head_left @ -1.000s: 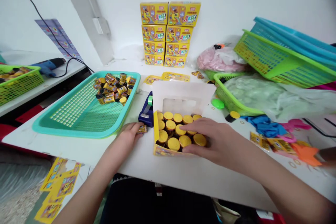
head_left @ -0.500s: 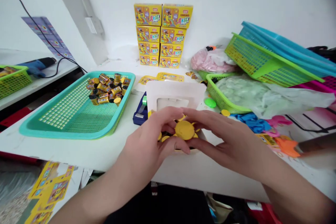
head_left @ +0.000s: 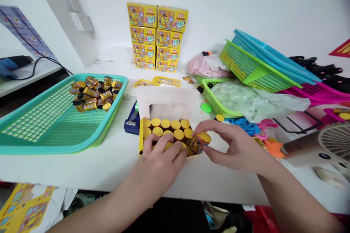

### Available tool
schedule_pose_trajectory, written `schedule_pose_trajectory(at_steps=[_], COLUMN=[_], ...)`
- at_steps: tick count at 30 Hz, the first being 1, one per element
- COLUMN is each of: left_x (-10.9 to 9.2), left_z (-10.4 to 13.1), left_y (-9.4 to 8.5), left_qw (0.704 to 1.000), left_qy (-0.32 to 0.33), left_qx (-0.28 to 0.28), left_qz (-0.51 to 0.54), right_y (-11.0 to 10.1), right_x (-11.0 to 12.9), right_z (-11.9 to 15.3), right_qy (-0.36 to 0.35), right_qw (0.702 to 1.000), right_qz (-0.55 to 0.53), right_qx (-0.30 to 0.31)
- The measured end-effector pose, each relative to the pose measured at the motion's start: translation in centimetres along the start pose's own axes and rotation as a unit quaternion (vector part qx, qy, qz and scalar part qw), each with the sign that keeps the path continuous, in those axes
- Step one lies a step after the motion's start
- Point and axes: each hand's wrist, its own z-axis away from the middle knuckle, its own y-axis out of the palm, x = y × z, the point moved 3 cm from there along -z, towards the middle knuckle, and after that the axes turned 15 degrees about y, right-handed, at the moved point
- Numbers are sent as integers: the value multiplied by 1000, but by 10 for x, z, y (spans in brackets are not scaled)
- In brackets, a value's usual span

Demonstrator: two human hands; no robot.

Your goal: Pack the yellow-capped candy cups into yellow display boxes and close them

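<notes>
An open carton [head_left: 167,96], its white lid with a cut-out window raised at the back, holds rows of small canisters [head_left: 165,123] with yellow caps. My left hand [head_left: 161,165] lies over the front row, fingers spread and bent down onto the caps; its fingertips are partly hidden among them. Between thumb and fingers, my right hand [head_left: 232,145] holds one printed canister [head_left: 199,142] with a yellow cap, slightly tilted at the carton's right end.
To the left stands a turquoise basket [head_left: 90,145] with loose canisters piled inside. Yellow printed boxes [head_left: 143,34] are stacked by the wall. A blue tape dispenser [head_left: 132,123] sits behind the carton. At right are a green basket [head_left: 217,105] with plastic bags and a fan [head_left: 322,145].
My hands, cupped together around a yellow-capped canister, have parted. The left now rests on the front caps, the right holds a canister at the right end. The view has shifted right.
</notes>
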Motion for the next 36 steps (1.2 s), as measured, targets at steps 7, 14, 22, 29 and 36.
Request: schedule_pose_trajectory(at_steps=[7,14,22,29,36], left_x=[0,34,63,53,61], left_z=[-7,50,78,43,11], left_y=[-6,-12,35,42,67], left_qw=[1000,967,913,863,904], left_qy=[6,-88,-152,-163,-90], left_qx=[-5,-166,-162,-197,-128], left_qz=[-7,170,343,435,398], right_y=[5,18,66,41,32], right_x=[11,-46,-91,-113,-131], right_z=[-6,-14,-21,-6,7], right_qy=[-59,-25,-75,-45,-29], right_qw=[989,994,964,964,969], right_qz=[109,46,-248,-262,-245], right_qx=[79,99,62,17,-31])
